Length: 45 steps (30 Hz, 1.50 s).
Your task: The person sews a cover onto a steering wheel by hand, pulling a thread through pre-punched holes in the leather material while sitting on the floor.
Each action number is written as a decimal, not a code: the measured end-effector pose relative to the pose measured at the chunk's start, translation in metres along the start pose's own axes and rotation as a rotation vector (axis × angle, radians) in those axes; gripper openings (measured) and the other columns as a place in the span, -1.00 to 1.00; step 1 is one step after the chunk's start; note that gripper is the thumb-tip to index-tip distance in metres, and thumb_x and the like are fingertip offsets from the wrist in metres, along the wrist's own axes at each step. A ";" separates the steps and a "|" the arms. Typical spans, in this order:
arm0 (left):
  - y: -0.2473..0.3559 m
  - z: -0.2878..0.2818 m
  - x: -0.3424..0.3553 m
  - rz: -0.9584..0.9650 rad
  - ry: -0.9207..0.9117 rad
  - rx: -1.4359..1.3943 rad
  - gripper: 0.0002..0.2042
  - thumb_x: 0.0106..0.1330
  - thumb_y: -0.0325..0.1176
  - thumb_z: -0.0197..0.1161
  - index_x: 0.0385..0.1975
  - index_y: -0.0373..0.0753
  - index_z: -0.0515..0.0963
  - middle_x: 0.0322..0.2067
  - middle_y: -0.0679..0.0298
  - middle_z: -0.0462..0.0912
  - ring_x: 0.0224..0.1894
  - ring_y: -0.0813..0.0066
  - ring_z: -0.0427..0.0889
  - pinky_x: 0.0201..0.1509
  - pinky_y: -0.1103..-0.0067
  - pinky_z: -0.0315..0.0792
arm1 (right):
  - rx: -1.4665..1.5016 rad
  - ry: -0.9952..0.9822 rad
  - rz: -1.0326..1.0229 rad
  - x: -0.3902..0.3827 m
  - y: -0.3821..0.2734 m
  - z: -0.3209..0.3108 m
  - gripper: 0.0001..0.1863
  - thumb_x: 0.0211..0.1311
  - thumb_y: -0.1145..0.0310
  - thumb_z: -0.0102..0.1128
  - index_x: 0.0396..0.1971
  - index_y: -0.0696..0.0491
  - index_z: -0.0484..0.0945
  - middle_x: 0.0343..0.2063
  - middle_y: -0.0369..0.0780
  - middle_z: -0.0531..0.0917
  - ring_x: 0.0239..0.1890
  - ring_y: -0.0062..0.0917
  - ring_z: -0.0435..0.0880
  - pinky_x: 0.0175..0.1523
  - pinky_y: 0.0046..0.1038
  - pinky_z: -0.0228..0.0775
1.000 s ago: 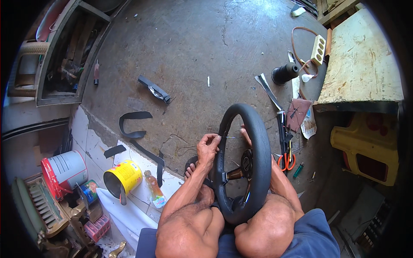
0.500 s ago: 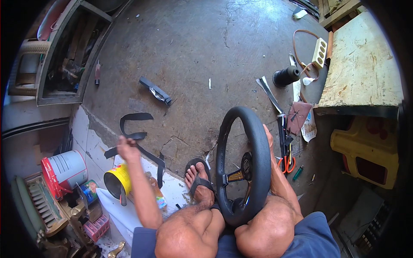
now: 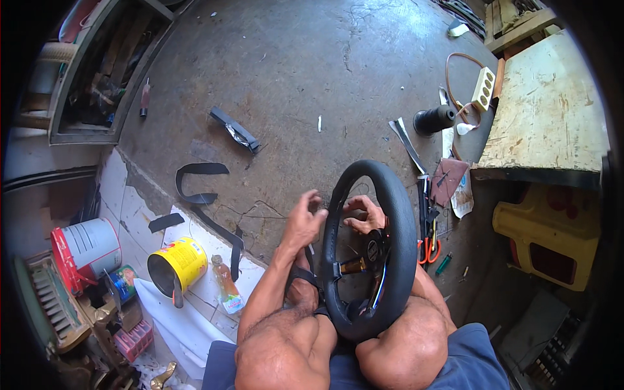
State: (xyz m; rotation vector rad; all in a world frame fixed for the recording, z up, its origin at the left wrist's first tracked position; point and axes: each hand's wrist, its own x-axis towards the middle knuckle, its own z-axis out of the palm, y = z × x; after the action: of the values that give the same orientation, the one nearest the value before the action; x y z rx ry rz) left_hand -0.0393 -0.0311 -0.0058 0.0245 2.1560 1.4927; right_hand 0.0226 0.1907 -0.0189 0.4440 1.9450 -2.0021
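A black padded steering wheel [image 3: 403, 250] stands on edge between my bare knees, with stitching along its inner side. My left hand [image 3: 303, 222] is just left of the rim, fingers loosely curled and apart, thumb separated from them. My right hand [image 3: 366, 216] shows through the wheel's opening, fingers bent and apart near the inner left rim. Whether either touches the rim or a fine thread is too small to make out. Dark thread lies tangled on the floor beside my left hand. My sandalled foot is partly hidden behind my left forearm.
Black strips [image 3: 203, 169], a yellow can [image 3: 188, 260], bottle [image 3: 222, 279] and red-white bucket [image 3: 88, 250] sit left. Right lie orange-handled scissors [image 3: 431, 251], a thread cone [image 3: 426, 120], power strip [image 3: 483, 89], wooden board [image 3: 543, 97] and yellow object [image 3: 539, 234]. A dark bar [image 3: 234, 130] lies ahead.
My left hand swung out leftward over the can, then came back beside the wheel's left rim. My right hand has moved from the far right rim into the wheel's opening.
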 end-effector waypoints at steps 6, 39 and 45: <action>0.017 -0.025 0.003 -0.085 -0.205 0.362 -0.74 0.31 -0.31 0.34 -0.11 -0.33 0.62 -0.46 0.18 0.65 -0.41 0.48 0.63 -0.21 0.45 0.53 | -0.094 -0.038 0.050 0.008 0.038 -0.010 -0.75 0.24 0.37 0.39 -0.13 0.08 0.58 -0.50 -0.39 0.62 -0.42 -0.76 0.55 -0.31 -0.60 0.36; 0.030 0.007 0.009 0.067 -0.066 0.326 -0.86 0.34 -0.30 0.26 -0.30 -0.24 0.60 -0.52 -0.04 0.63 -0.39 -0.08 0.67 -0.33 0.24 0.48 | -0.242 -0.001 -0.076 0.025 0.058 -0.032 -0.71 0.26 0.22 0.31 -0.19 0.14 0.71 -0.30 -0.08 0.74 -0.16 -0.31 0.73 -0.02 -0.30 0.52; 0.019 0.002 0.002 0.010 0.028 0.373 -0.87 0.31 -0.31 0.26 -0.30 -0.21 0.66 -0.59 0.06 0.59 -0.50 0.14 0.65 -0.38 0.36 0.45 | -0.293 -0.034 -0.036 0.027 0.058 -0.019 -0.73 0.28 0.25 0.31 -0.18 0.14 0.70 -0.31 -0.12 0.74 -0.17 -0.34 0.72 -0.04 -0.33 0.50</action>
State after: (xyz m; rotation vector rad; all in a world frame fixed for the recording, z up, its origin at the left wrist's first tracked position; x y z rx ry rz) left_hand -0.0457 -0.0214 0.0099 0.1438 2.4299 1.0818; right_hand 0.0237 0.2080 -0.0837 0.3015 2.1915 -1.6937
